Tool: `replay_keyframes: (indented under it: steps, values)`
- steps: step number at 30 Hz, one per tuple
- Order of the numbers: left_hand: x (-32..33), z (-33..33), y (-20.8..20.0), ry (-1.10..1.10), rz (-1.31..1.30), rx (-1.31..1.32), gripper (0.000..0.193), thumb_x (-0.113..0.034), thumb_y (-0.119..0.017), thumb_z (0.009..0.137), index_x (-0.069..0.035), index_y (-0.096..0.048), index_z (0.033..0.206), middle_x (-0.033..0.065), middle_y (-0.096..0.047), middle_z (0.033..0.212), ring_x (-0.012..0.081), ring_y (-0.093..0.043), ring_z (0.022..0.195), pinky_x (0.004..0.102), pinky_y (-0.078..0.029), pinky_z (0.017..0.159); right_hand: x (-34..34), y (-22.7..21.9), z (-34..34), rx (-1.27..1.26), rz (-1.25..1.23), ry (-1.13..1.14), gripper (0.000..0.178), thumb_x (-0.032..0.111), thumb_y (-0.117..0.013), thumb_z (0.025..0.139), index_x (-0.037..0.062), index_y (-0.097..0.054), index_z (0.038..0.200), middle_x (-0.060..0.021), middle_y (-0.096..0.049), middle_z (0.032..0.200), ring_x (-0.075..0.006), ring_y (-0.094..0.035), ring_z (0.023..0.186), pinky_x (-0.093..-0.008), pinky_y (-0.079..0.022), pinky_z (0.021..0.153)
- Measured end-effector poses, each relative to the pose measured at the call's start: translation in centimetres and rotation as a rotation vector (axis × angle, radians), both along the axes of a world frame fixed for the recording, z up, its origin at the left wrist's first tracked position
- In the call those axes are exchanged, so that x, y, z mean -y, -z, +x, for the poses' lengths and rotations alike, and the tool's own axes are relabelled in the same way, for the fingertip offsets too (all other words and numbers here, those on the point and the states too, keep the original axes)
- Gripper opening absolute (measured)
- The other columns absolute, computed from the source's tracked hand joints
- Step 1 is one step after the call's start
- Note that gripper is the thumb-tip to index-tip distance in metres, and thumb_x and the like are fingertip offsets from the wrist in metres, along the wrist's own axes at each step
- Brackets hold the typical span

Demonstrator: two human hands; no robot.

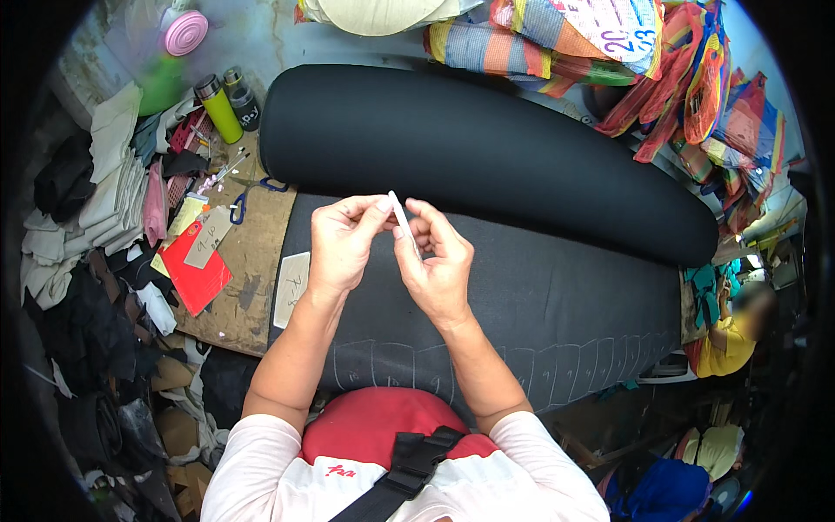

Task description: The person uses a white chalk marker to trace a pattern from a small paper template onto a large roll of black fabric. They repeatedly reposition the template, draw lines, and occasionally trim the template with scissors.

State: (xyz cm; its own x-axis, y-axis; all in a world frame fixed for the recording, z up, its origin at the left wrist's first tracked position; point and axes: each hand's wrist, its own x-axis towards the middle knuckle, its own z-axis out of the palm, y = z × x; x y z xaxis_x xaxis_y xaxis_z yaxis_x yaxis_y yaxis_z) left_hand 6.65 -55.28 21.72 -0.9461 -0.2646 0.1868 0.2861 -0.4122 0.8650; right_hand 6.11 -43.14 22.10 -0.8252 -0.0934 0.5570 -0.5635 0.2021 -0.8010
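Observation:
Both hands are raised over dark grey fabric (557, 313) spread on the table. Between them is a slim white pen-shaped stick (399, 213), tilted with its upper end to the left; its exact kind is too small to tell. My left hand (339, 248) pinches its upper end between thumb and forefinger. The thumb and fingers of my right hand (439, 265) close round its lower part. Chalk-like outlines with marks run along the fabric's near edge. Left of my left wrist, a pale card pattern (291, 290) with handwriting lies on the fabric.
A thick black fabric roll (470, 161) lies across the far side. Left are blue-handled scissors (239, 207), a red card (198, 271), a yellow-green flask (219, 109) and stacked cloth (109, 200). Striped woven bags (591, 43) hang behind. A person in yellow (724, 348) sits at far right.

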Motion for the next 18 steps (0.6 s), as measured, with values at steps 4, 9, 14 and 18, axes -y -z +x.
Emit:
replay_keyframes:
  steps: [4, 9, 14, 18]
  values:
    - [0.6, -0.5, 1.2, -0.023, -0.382, 0.014, 0.011, -0.007, -0.063, 0.086, 0.002, -0.069, 0.089, 0.0083, -0.067, 0.081, 0.0117, -0.062, 0.073, 0.0251, -0.051, 0.068, -0.3, 1.5, -1.5, 0.121, -0.06, -0.213, 0.032, 0.0, -0.062, 0.082, 0.0005, -0.058, 0.113, -0.009, -0.062, 0.085, -0.0116, -0.061, 0.07, -0.0245, -0.052, 0.062]
    - [1.5, -1.7, 3.5, -0.018, -0.775, -0.155, 0.009, -0.006, -0.063, 0.081, 0.001, -0.068, 0.083, 0.0099, -0.066, 0.079, 0.0185, -0.062, 0.077, 0.0304, -0.05, 0.07, -1.6, 5.8, -4.3, 0.529, -0.419, -0.602, 0.013, -0.002, -0.053, 0.088, 0.0006, -0.055, 0.101, -0.0054, -0.061, 0.086, -0.0107, -0.062, 0.073, -0.024, -0.053, 0.067]
    - [1.6, -2.3, 6.2, -0.063, -1.066, -0.251, 0.006, -0.005, -0.064, 0.077, 0.0, -0.066, 0.08, 0.012, -0.065, 0.078, 0.0262, -0.062, 0.079, 0.0353, -0.05, 0.071, -1.6, 10.3, -5.0, 0.502, -0.456, -0.565, 0.005, -0.001, -0.055, 0.088, 0.0015, -0.055, 0.093, -0.0031, -0.06, 0.086, -0.0089, -0.059, 0.077, -0.0233, -0.051, 0.071]
    - [2.7, -2.4, 7.7, -0.066, -1.187, -0.33, 0.005, -0.002, -0.065, 0.075, 0.0, -0.063, 0.079, 0.0123, -0.063, 0.078, 0.028, -0.062, 0.079, 0.0364, -0.05, 0.071, -1.7, 12.0, -5.2, 0.502, -0.393, -0.499, 0.006, -0.004, -0.055, 0.086, -0.0012, -0.059, 0.088, -0.004, -0.061, 0.085, -0.0088, -0.059, 0.08, -0.022, -0.05, 0.075]
